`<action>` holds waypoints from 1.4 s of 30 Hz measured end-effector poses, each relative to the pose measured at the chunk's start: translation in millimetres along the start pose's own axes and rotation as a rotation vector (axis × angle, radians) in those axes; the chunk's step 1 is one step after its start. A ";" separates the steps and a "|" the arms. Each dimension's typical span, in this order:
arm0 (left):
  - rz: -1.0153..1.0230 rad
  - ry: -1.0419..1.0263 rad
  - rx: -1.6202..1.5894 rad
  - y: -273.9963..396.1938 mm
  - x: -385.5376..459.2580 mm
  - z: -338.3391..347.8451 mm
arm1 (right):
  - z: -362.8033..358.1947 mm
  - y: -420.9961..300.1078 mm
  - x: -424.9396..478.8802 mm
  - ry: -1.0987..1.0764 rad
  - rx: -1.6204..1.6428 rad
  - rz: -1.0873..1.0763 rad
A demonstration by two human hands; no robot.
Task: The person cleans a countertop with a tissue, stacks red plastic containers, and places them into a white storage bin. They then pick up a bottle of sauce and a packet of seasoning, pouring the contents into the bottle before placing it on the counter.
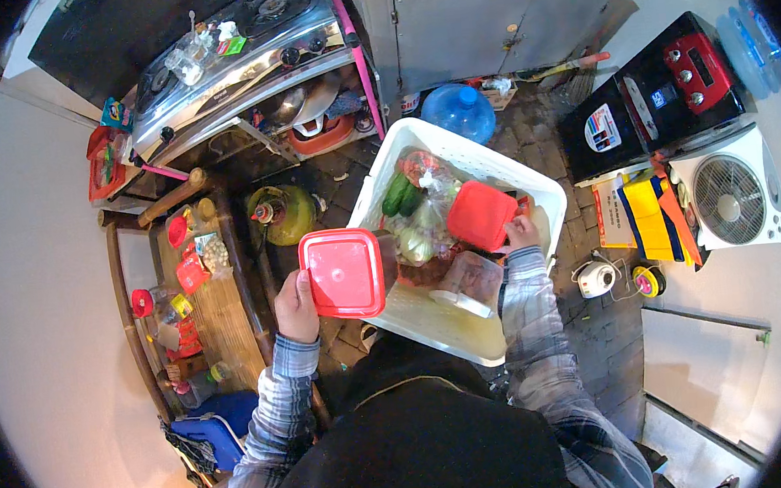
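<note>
My left hand [298, 308] grips a square plastic container with a red lid [344, 273], held up at the left edge of a white plastic basket [514, 155]. Inside the basket, my right hand [520, 232] holds the edge of another red-lidded container [482, 215]. Beside that lie a knotted clear bag of pale vegetables [417, 236] and green cucumbers [399, 194]. Nearer to me, a clear container with a white lid [473, 282] lies tilted on its side. The undersides of both red-lidded containers are mostly hidden.
A blue water jug [459, 113] and a green gas cylinder [288, 214] stand on the brick floor beyond the basket. At left is a bamboo bench [221, 319] with jars and packets; a gas stove [245, 56] is behind. A box fan [728, 190] and a black dispenser [654, 96] stand right.
</note>
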State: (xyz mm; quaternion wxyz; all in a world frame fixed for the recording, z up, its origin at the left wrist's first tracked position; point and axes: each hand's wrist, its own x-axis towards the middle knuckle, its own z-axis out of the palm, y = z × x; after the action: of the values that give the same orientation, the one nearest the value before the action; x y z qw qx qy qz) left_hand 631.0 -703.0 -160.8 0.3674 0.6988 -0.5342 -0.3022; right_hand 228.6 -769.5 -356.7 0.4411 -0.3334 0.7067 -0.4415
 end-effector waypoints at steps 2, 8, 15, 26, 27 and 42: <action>0.009 -0.038 -0.005 2.3 3.4 4.1 | -19.5 23.3 20.3 0.079 -0.223 -0.146; 0.062 -0.087 0.025 -2.8 3.8 32.3 | -4.9 46.3 25.7 0.340 -0.539 -0.161; -0.017 -0.217 0.080 -3.8 -13.2 52.2 | 39.2 -37.7 -19.7 0.509 -0.573 -0.050; 0.020 -0.278 0.059 -1.2 -23.5 57.3 | 63.6 -58.9 -5.3 0.398 -0.790 -0.257; 0.031 -0.282 0.064 -4.0 -23.5 59.1 | 65.2 -77.4 -17.3 0.313 -0.876 -0.234; -0.004 -0.355 0.089 1.2 -16.7 63.3 | 126.7 -12.2 -26.7 -0.094 -0.583 0.097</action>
State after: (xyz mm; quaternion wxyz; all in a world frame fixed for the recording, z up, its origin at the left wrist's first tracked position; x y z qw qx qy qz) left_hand 574.6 -699.0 -193.9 0.2354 0.6510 -0.6021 -0.3978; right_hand 356.2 -793.0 -364.7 0.3795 -0.4317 0.7977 -0.1824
